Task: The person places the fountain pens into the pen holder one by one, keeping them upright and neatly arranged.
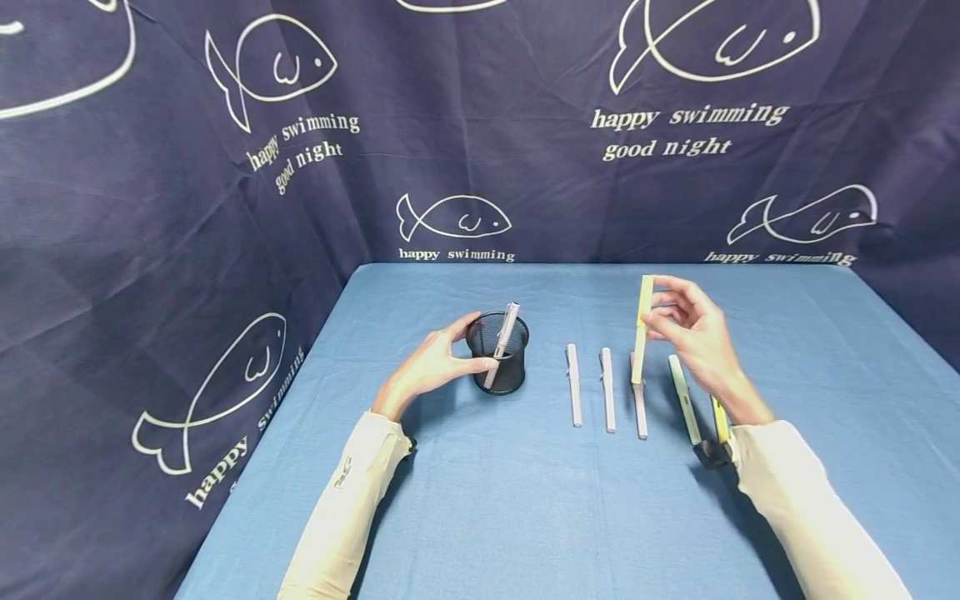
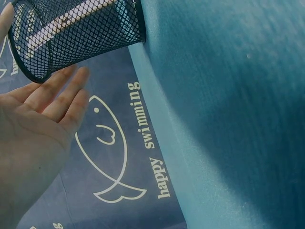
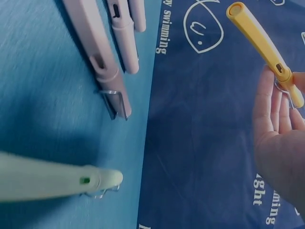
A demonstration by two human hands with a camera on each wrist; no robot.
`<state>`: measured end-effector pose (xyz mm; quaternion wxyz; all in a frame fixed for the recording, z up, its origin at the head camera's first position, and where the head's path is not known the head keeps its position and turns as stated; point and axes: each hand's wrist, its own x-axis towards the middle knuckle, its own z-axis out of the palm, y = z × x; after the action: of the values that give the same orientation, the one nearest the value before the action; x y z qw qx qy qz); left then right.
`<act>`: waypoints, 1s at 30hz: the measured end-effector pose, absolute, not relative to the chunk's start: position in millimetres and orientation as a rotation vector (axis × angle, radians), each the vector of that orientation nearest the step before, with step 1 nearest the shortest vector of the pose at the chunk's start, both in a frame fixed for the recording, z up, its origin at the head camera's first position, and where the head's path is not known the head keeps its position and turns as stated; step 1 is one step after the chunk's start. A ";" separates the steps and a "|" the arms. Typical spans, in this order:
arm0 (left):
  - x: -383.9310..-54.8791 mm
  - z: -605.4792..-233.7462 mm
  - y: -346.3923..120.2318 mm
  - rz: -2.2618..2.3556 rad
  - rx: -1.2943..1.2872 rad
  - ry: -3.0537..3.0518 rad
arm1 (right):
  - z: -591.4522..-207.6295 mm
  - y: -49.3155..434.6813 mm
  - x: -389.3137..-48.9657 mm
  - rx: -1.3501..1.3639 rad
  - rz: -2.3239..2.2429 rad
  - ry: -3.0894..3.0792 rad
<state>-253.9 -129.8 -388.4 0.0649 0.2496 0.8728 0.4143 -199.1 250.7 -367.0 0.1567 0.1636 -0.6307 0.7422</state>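
My left hand (image 1: pixel 431 360) grips a black mesh pen cup (image 1: pixel 512 375), thumb at its near side and fingers at the far left rim. Inside the cup a pale pink pen (image 1: pixel 507 327) leans to the right, its top above the rim. My right hand (image 1: pixel 693 329) pinches a yellow pen (image 1: pixel 642 325) between thumb and fingers, holding it nearly upright over the row of pens. In the right wrist view the clip end of this yellow pen (image 3: pixel 259 40) is at the fingers and its other end points away.
Three pale pink pens lie side by side: left (image 1: pixel 574 387), middle (image 1: pixel 608 392) and right (image 1: pixel 640 417). A light green pen (image 1: pixel 684 400) and another yellow pen (image 1: pixel 721 419) lie by the right wrist, partly hidden. Behind the blue-covered table (image 1: pixel 480 517) hangs a dark fish-print curtain (image 1: pixel 555 183).
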 end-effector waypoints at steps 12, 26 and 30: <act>-254.6 -389.6 -130.0 1.252 0.756 2.638 | -364.7 233.5 -207.8 0.494 2.106 -1.809; -253.7 -389.0 -132.3 1.256 0.749 2.624 | -363.4 207.9 -217.9 0.501 2.090 -1.851; -253.7 -388.8 -131.9 1.253 0.745 2.622 | -364.0 201.6 -219.7 0.503 2.082 -1.857</act>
<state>-253.7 -131.9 -388.8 0.0707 0.2478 0.8717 0.4167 -219.7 201.6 -364.0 0.1528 0.1755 -0.6475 0.7257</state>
